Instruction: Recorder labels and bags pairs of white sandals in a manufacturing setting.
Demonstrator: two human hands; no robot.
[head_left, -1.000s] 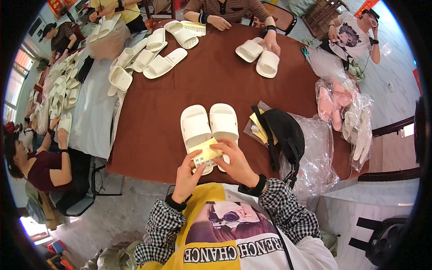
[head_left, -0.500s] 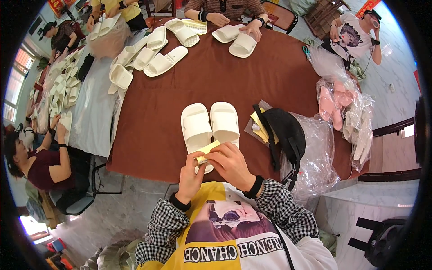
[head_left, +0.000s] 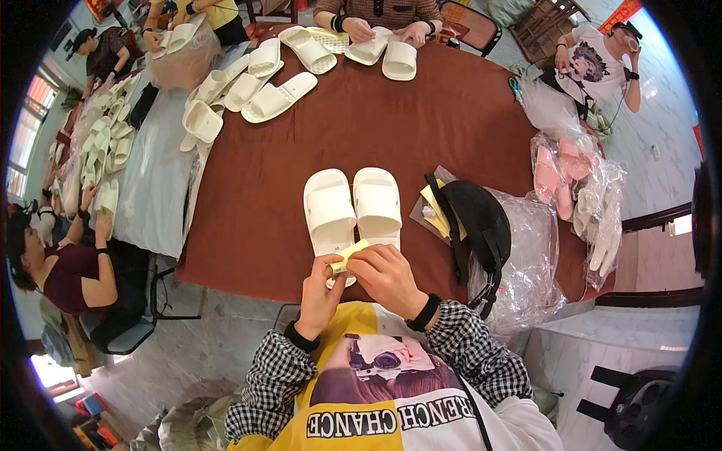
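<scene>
My left hand and my right hand meet low over the near end of a pair of white slide slippers. Between the fingertips of both is a small yellow paper slip, perhaps a sheet of stickers, pinched from either side. The left slipper and the right slipper lie side by side on the brown tablecloth, toes pointing away from me. My hands and the yellow slip cover part of their heel ends.
A black bag lies right of the slippers, beside yellow paper and clear plastic. Wrapped pink slippers are at the right edge. More white slippers lie far left. A co-worker sits opposite, handling slippers.
My hands stay almost in place, fingers shifting slightly on the yellow slip. Across the table, the co-worker's hands and slippers have moved. The person at the left has shifted their arms.
</scene>
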